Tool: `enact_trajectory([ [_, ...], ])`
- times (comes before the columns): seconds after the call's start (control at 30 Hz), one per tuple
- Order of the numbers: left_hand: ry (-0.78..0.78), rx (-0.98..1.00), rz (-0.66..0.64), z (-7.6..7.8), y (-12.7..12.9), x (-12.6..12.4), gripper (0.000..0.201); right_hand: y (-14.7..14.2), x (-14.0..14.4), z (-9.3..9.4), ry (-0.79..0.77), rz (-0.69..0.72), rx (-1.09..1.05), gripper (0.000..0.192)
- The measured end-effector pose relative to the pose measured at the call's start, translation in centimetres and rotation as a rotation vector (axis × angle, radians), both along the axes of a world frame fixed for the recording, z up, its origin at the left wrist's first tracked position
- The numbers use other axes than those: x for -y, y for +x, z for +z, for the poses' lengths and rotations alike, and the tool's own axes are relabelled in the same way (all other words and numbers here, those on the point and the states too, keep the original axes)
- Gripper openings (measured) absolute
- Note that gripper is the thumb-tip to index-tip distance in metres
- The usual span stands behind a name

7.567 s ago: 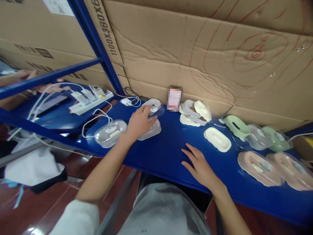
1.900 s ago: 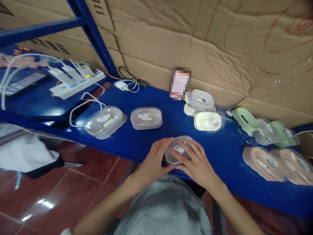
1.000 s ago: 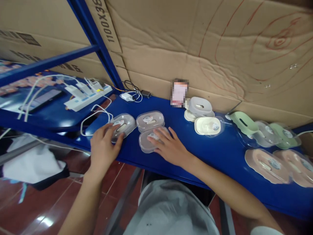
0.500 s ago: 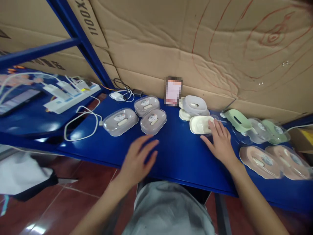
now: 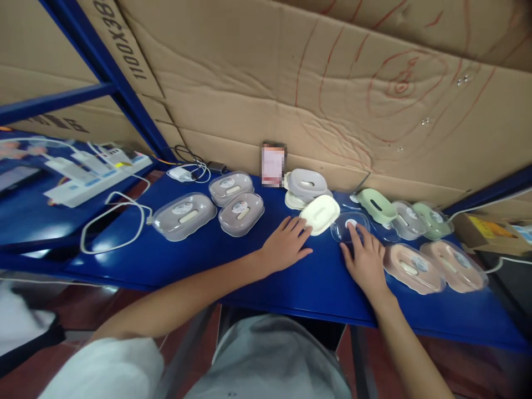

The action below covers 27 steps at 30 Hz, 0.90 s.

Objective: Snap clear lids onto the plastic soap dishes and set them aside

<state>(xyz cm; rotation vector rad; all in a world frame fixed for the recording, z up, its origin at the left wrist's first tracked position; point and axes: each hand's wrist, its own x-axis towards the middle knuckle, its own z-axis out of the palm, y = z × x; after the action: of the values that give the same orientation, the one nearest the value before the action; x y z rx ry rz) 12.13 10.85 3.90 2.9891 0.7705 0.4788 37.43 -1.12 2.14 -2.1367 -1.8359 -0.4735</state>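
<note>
On the blue shelf (image 5: 257,266), the left hand (image 5: 286,246) lies open and flat, its fingertips touching the near edge of a cream soap dish (image 5: 320,213) that sits tilted just in front of a grey dish (image 5: 306,182). The right hand (image 5: 366,260) is also open, fingers spread, resting on a clear lid (image 5: 349,227) lying just beside the cream dish. Neither hand grips anything. Both pieces look like light, thin moulded plastic: stiff enough to keep shape, but smooth and likely slippery on the glossy shelf. The lid probably flexes under pressure, so pinching it by its long rims seems safer than pressing its middle.
</note>
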Motion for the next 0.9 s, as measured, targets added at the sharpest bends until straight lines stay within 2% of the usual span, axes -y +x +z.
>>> enact_trajectory([
  [0.17,-0.025,0.025,0.101,-0.3,-5.5,3.7,0.043,0.2,-1.0,-0.1,-0.011,0.054,-0.055,0.059],
  [0.27,-0.070,0.096,0.191,-0.9,-9.0,5.7,0.042,-0.6,-2.6,0.4,-0.011,0.152,-0.077,0.059],
  [0.33,-0.075,0.117,0.246,-1.4,-10.6,6.7,0.038,-1.4,-4.8,1.2,-0.004,0.233,-0.088,0.058],
  [0.43,-0.079,0.167,0.269,-1.8,-11.8,7.6,0.021,-2.4,-9.6,2.8,0.005,0.314,-0.130,0.057],
  [0.53,-0.141,0.317,0.269,-1.5,-12.5,8.1,0.017,-3.0,-14.7,4.3,0.007,0.355,-0.159,0.048],
  [0.63,-0.202,0.460,0.287,-0.8,-13.4,8.3,0.016,-3.4,-16.7,5.5,0.034,0.387,-0.187,0.039],
  [0.73,-0.279,0.441,0.236,-0.4,-14.5,8.4,0.019,-4.2,-14.1,6.3,0.104,0.427,-0.207,0.042],
  [0.8,-0.344,0.361,0.158,-0.7,-15.0,8.4,0.021,-4.9,-10.3,6.3,0.122,0.491,-0.205,0.039],
  [0.9,-0.371,0.276,0.069,-1.8,-14.8,8.4,0.025,-6.3,-4.1,5.3,0.063,0.635,-0.199,0.028],
])
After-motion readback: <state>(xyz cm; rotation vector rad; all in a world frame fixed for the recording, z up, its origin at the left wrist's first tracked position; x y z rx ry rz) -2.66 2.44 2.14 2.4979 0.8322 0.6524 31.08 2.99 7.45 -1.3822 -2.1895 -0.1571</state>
